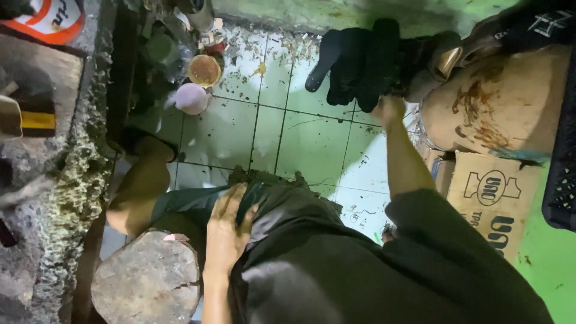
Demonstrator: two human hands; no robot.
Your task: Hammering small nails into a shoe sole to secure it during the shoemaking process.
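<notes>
The right hand (389,109) reaches forward over the tiled floor (312,144) and meets the lower edge of a black glove (354,63). The glove hangs or lies just beyond the hand, its fingers pointing up and left, with the cuff end at the person's knuckles. The hand's fingers are hidden behind the glove, so I cannot tell whether they pinch it or only touch it.

The left hand (227,231) lies flat on the thigh, on the dark shorts (282,210), fingers together and slightly curled over a fold of cloth, pressing rather than pinching.

Right of the glove stands a large round tan container (504,102), stained brown, close against the right wrist. Below it a cardboard box (495,201) leans by the forearm, and a black crate (561,174) closes the right edge. To the left, a rough stone ledge (72,180) bounds the floor, with a wooden stump (147,282) beside the left knee. A small orange-topped cup (204,70) and a pale pink one (191,98) sit near the far left corner. The open room is the tile between the knee and the glove, littered with wood chips.
</notes>
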